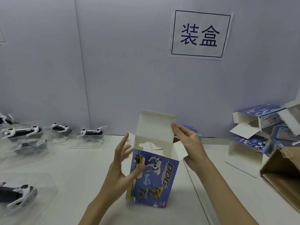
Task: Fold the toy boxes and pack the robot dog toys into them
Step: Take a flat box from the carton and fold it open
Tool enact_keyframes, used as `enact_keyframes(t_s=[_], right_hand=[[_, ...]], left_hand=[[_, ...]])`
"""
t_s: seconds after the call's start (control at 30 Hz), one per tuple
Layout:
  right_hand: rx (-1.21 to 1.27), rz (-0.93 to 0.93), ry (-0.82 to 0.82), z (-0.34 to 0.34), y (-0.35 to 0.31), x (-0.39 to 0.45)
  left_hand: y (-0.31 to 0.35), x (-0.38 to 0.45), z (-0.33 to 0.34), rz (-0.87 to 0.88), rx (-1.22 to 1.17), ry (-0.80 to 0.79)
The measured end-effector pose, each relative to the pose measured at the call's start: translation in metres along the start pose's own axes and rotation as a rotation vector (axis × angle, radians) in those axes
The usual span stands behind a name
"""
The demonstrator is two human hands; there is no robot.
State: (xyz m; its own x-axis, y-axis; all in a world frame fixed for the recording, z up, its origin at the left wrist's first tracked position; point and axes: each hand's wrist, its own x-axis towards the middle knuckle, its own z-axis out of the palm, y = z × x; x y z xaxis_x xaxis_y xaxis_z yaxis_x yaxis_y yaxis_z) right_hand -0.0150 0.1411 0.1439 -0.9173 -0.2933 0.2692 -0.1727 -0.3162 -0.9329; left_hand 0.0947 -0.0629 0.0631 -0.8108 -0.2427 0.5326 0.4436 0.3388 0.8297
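- Both hands work 1 blue toy box (154,177), standing upright on the white table (81,176) in front of me, its top open.
- Left hand (121,161) is spread, fingers straight, beside the box's left face — blurred, so I cannot tell if it touches.
- Right hand (189,143) is at the box's right side; its fingertips touch the raised lid flap (155,125), and whether it grips is unclear.
- Robot dog toys (91,132) in clear trays lie at my left, well apart from the box.
- More folded boxes (253,135) pile at my right, beside a brown carton (282,177).
- On the wall hangs a paper sign (200,34).
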Motion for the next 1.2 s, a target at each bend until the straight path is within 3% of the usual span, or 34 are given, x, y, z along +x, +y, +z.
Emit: enact_keyframes(t_s=[0.13, 0.27, 0.37, 0.53, 0.83, 0.97, 1.2], right_hand=[[0.095, -0.046, 0.011, -0.005, 0.023, -0.009], [-0.125, -0.165, -0.046, 0.0, 0.05, -0.026], [-0.259, -0.217, -0.104, 0.014, 0.061, -0.034], [-0.254, -0.292, -0.085, 0.017, 0.061, -0.038], [-0.327, -0.271, -0.05, 0.003, 0.06, -0.032], [-0.349, -0.343, -0.015, 0.004, 0.061, -0.036], [-0.272, -0.351, 0.09, 0.007, 0.057, -0.036]], left_hand=[[-0.002, 0.004, 0.006, -0.024, -0.188, 0.087], [-0.009, 0.008, 0.002, -0.024, -0.226, 0.163], [-0.009, 0.008, 0.003, -0.052, -0.283, 0.127], [-0.01, 0.006, 0.009, -0.049, -0.345, 0.034], [-0.008, 0.003, 0.018, -0.021, -0.205, -0.02], [-0.004, -0.001, 0.02, 0.003, -0.11, -0.037], [0.014, 0.007, 0.024, 0.035, -0.105, 0.075]])
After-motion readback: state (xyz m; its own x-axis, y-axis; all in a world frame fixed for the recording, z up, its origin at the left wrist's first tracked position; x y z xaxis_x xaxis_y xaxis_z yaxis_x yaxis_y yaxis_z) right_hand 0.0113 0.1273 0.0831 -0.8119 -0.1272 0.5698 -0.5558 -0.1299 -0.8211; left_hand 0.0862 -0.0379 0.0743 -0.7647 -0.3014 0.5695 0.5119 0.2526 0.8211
